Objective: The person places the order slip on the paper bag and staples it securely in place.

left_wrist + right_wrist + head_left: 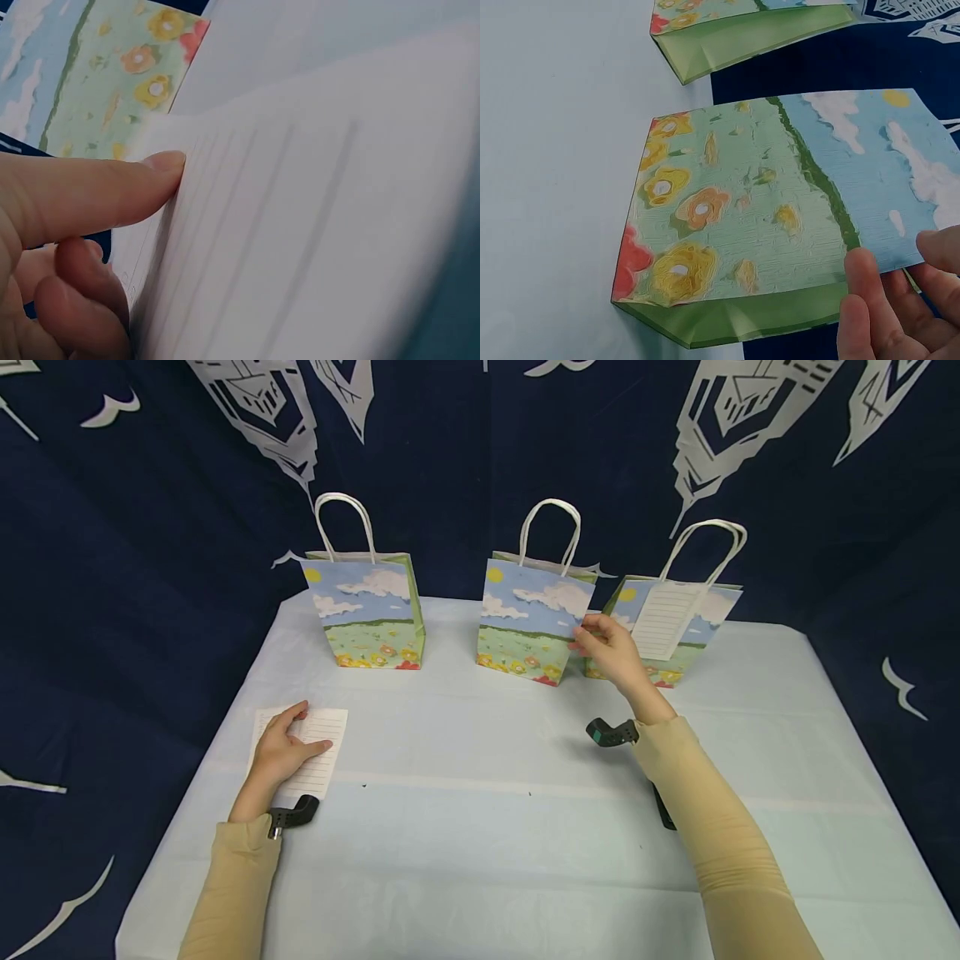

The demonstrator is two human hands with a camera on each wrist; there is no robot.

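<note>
My right hand (611, 650) grips the right side edge of the middle paper bag (525, 610), which has white rope handles and a flower-meadow print. In the right wrist view, fingers (864, 281) lie at the edge of that bag's printed front (727, 195). My left hand (281, 750) rests over a lined white sheet (324, 764) on the table, thumb and forefinger spread apart. Seen from the left wrist, the thumb (142, 184) touches the lined paper (300, 210), and the other fingers are bent beside it.
A matching bag (367, 618) stands at the left, another (697, 618) at the right with a lined sheet (663, 620) against its front. The white-covered table (480, 843) meets a navy curtain (450, 460) behind. Black wrist devices (611, 732) sit at both cuffs.
</note>
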